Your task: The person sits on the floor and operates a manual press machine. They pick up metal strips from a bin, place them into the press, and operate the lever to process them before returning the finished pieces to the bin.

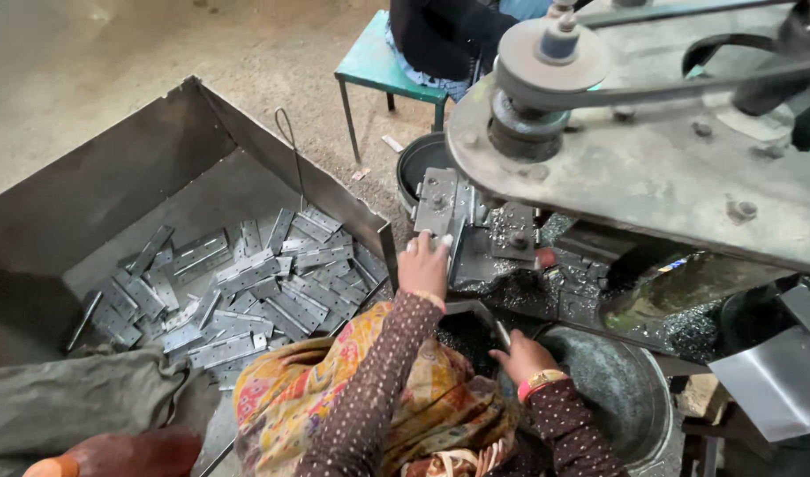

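Observation:
My left hand (pixel 422 265) reaches up to the drilling machine's fixture (pixel 489 238), its fingers curled over the edge of a grey metal hinge plate (pixel 438 196) held against it. One fingertip is wrapped in white. My right hand (pixel 521 356) is lower, above a dark bowl of metal chips (pixel 462 340), and pinches a thin metal hinge plate (pixel 502 333) at its fingertips. Both arms wear brown dotted sleeves, and a patterned cloth lies over my lap.
A large sheet-metal bin (pixel 158 159) on the left holds several hinge plates (pixel 246 291). The machine's pulley and belt (pixel 550 66) overhang on the right. A round steel basin (pixel 625 389) sits lower right, with a black bucket (pixel 418 163) behind the fixture. Another person sits on a teal stool (pixel 378 66).

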